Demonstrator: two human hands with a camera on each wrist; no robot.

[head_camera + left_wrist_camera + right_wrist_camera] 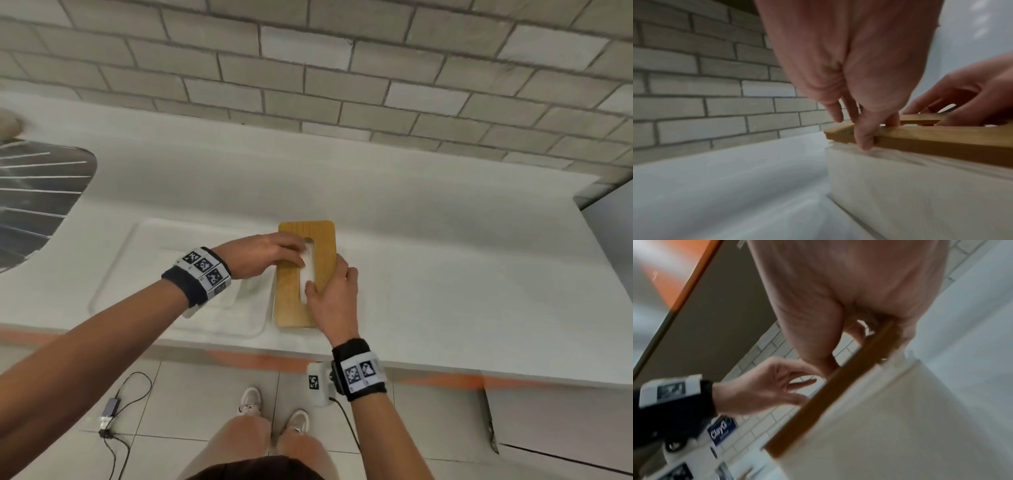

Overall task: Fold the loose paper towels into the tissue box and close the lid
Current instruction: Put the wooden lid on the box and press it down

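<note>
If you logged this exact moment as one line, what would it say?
stage: seating lid | wooden lid: on tissue box | left hand: fingers on lid, far end | right hand: grips lid's right edge | paper: shows through slot

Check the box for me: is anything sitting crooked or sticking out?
Yes. In the left wrist view, paper towel bunches out between the wooden lid and the box rim, so the lid looks not fully seated. Both hands, left hand and right hand, grip it.
</note>
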